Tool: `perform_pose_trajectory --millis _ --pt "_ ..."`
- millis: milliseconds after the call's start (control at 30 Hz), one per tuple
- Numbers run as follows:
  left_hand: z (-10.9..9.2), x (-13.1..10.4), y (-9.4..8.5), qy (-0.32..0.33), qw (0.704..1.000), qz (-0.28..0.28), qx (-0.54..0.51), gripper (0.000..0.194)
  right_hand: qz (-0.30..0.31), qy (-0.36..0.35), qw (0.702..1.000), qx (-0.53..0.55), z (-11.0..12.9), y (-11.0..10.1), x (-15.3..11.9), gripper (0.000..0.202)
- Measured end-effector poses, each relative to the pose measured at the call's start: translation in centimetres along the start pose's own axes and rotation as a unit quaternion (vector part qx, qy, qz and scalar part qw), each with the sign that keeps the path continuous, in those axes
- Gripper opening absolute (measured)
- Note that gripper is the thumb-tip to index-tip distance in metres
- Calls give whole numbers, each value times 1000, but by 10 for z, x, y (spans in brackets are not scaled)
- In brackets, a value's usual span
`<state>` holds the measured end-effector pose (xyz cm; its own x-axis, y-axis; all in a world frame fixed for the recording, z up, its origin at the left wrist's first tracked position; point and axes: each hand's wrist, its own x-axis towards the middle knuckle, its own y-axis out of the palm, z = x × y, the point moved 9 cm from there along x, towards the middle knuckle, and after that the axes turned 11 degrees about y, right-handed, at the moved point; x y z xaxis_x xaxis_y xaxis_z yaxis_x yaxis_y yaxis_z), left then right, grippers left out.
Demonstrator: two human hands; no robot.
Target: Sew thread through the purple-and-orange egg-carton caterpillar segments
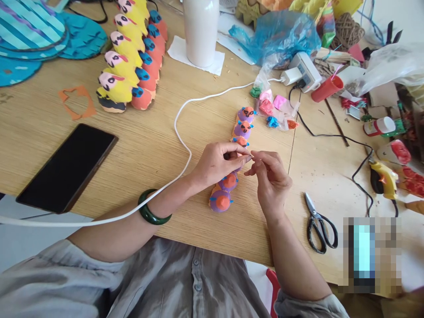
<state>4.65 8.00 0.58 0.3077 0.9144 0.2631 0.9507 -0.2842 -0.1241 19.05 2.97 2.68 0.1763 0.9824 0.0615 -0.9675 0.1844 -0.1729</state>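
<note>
My left hand point(220, 163) and my right hand point(272, 183) meet fingertip to fingertip, both pinched closed. Whatever lies between the fingertips is too small to make out. Just beneath them, a strip of purple egg-carton cups point(221, 201) lies on the table, partly hidden by my left hand. Each cup that shows bears an orange face with small blue ears. The far ones have dark markings on the face, while the two nearest are plain orange. Small bags of coloured modelling clay point(266, 107) lie beyond the strip's far end.
Black-handled scissors point(320, 225) lie to the right, below a yellow glue gun point(384, 179). A white cable point(175, 126) crosses the table and my left forearm. At left are a phone point(68, 168) and painted yellow and red egg-carton strips point(127, 79). Craft materials crowd the far right.
</note>
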Motion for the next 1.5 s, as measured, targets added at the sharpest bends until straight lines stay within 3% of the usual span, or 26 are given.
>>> perform_pose_trajectory --millis 500,800,967,1500 --pt "3 0 -1 -25 999 -12 -39 19 3 10 1000 5 -6 3 2 14" --pt "9 0 3 -74 994 23 -77 21 5 25 998 59 -12 0 7 8" --pt "7 2 4 -70 993 53 -78 21 5 50 995 89 -17 -1 9 3" --pt "9 -1 9 -109 984 63 -124 19 13 89 991 94 -24 0 11 14"
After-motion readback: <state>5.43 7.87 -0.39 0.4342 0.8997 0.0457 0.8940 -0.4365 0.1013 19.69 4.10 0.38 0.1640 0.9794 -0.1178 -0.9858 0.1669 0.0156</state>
